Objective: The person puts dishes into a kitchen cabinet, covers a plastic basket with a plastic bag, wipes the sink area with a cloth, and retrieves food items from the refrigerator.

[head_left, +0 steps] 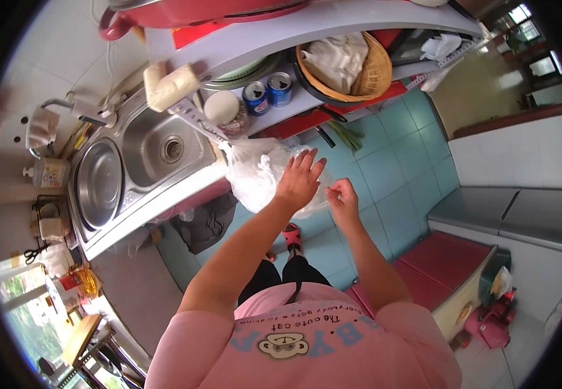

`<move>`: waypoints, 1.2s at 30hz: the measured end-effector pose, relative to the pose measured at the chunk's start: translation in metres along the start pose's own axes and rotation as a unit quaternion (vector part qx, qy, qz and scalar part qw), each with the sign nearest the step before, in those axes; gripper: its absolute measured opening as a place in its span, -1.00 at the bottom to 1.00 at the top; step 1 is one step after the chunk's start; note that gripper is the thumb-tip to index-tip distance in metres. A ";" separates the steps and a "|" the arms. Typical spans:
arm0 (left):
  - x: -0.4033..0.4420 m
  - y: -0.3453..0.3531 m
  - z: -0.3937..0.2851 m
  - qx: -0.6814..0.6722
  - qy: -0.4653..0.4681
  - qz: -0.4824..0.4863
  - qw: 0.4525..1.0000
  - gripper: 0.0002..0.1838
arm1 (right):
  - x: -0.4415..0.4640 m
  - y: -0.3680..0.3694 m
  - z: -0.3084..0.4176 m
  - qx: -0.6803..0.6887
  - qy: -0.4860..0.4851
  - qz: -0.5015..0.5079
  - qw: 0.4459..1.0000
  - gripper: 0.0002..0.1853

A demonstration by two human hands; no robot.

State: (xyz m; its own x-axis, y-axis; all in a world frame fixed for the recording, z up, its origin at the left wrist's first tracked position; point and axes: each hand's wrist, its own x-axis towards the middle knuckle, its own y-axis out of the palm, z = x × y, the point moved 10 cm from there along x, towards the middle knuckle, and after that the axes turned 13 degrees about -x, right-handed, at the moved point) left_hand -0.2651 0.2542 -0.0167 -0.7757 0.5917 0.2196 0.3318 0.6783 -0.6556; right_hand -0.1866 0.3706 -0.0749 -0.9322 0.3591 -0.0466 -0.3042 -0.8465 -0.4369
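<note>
So the main thing here is a thin, see-through plastic bag (253, 170), all crinkly and puffed up, with shiny white highlights on the folds. Call it the centre of the clock, with 12 straight ahead of the person. It sits just off the counter's corner, over bluish tile floor (385, 165) with a smooth sheen.

Left hand (299, 176) is palm down on the bag, fingers fanned pretty wide, not gripping anything. Right hand (342, 196) is at about 4 o'clock, grip super narrow, thumb and fingertips pinching the edge of the film. Can't tell what's in the bag, too many wrinkles and glare.

Around it: two blue metal cans (267, 94) at 12, shiny cylinders, side by side. At 11 there's a squat jar (230, 120) with a round whitish lid. Woven wicker basket (377, 63) at 1, round, with a rumpled pale cloth (337, 59) in it. Long green stalks (346, 135) on the tiles at 2. Brushed steel sink (153, 146) toward 10, round metal basin (99, 185) at 9, and some limp, dark grey fabric (207, 223) at 8.
</note>
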 end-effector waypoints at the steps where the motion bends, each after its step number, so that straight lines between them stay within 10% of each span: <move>1: -0.002 0.030 0.021 0.033 0.005 0.049 0.998 -0.44 | 0.003 -0.005 -0.003 0.000 0.003 -0.007 1.000 -0.82; 8: -0.063 0.048 0.075 0.267 -0.022 0.202 0.942 -0.52 | 0.027 -0.056 -0.020 0.060 0.061 -0.115 0.990 -0.84; 21: -0.100 0.061 0.267 0.196 -0.503 0.310 0.783 -0.61 | 0.004 -0.021 0.048 -0.039 -0.046 -0.051 0.997 -0.82; 29: -0.067 0.085 0.230 0.173 -0.248 0.465 0.832 -0.66 | -0.004 -0.027 0.047 -0.054 -0.030 -0.070 0.996 -0.83; 36: -0.039 0.034 0.156 0.197 -0.173 0.381 0.887 -0.70 | 0.008 -0.041 0.038 -0.017 -0.003 -0.080 0.997 -0.79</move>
State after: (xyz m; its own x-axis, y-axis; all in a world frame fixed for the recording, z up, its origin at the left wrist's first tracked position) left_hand -0.3076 0.1861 -0.1599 -0.5487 0.5965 -0.5857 0.6696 -0.1059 -0.7351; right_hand -0.1888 0.3934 -0.0230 -0.8737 0.4854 0.0316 -0.4418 -0.7646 -0.4692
